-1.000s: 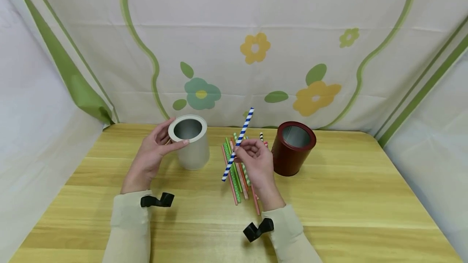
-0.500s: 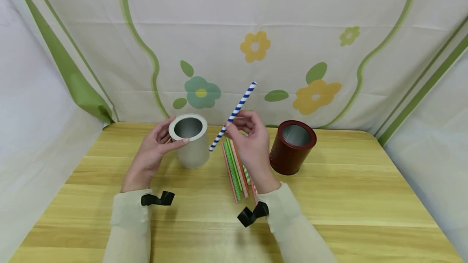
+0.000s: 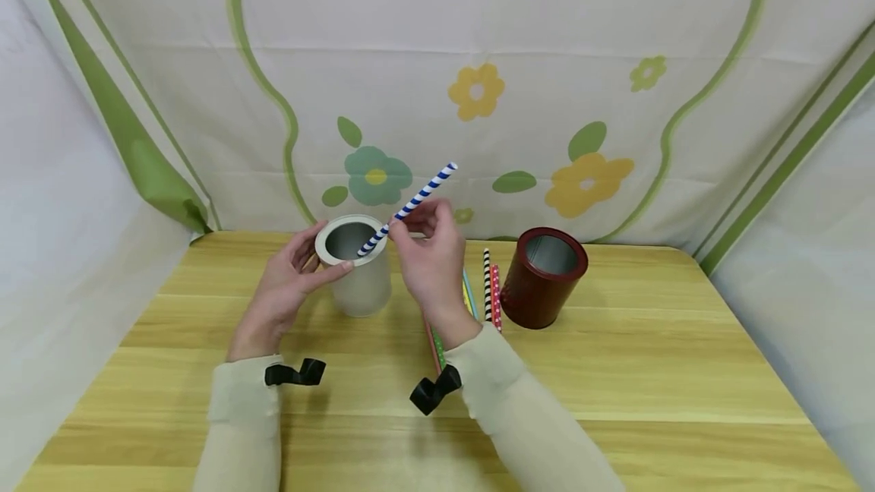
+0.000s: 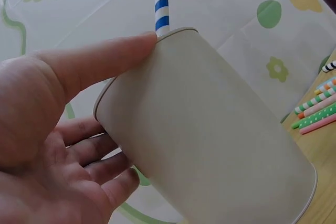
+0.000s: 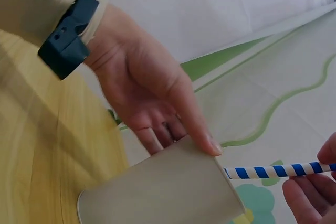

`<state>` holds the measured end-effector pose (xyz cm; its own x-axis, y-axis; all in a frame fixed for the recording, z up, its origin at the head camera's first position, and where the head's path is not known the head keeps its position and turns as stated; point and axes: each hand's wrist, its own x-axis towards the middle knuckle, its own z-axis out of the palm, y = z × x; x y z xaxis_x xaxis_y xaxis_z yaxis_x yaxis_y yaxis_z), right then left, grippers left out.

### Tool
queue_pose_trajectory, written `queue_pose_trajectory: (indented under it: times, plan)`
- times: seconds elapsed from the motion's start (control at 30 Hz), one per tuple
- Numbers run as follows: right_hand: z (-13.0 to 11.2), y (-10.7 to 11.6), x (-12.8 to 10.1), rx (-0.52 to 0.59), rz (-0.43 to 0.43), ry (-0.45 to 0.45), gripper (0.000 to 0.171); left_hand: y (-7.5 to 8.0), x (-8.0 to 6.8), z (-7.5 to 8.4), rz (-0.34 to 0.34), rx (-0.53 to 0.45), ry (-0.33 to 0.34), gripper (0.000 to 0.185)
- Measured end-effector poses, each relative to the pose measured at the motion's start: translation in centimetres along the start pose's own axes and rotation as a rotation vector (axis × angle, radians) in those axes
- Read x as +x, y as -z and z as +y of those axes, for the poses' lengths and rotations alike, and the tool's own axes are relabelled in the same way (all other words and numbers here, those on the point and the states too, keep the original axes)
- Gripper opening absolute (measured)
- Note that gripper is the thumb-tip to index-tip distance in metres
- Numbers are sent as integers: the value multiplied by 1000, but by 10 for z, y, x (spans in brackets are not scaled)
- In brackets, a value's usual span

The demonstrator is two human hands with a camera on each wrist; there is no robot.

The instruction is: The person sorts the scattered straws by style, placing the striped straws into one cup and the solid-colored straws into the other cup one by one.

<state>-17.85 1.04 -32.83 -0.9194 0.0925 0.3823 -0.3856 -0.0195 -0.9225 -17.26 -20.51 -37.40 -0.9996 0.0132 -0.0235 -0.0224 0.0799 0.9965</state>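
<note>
While the near edge of the table [image 3: 615,370] shows only two cream sleeves with black clips at the wrists, the work goes on further in, toward the middle. The left hand [image 3: 287,287] curls round the side of a pale tin [image 3: 355,264], thumb on one side of the rim and fingers on the other, steadying it upright. The right hand [image 3: 427,257] pinches a blue and white striped straw [image 3: 410,207] between thumb and fingertips, tilted, its lower end just over the lip and dipping into the mouth of the tin, its upper end pointing up and to the right. The left wrist view shows that straw standing behind the rim beside the thumb.

Just right of the right hand, more straws [image 3: 488,291] lie flat on the wood in a loose bundle: black and white, pink dotted, green, orange. A dark red tin [image 3: 544,275] stands beyond them toward the right, open and apart from both hands. At the far edge hangs a cloth [image 3: 588,173] printed with flowers.

By my reckoning it is early going: one straw is about halfway in and not yet let go, and the bundle lies untouched on the wood.
</note>
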Motion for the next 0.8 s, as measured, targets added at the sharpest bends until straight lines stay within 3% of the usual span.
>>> queue_pose_trajectory:
  times: [0.5,0.8]
  plan:
    - [10,-9,0,-294,-72,-47,14,-3,2,-1,-3,-49,-29,90]
    - [20,-12,-2,-372,-64,-89,15,-4,2,-2,-14,-43,-38,89]
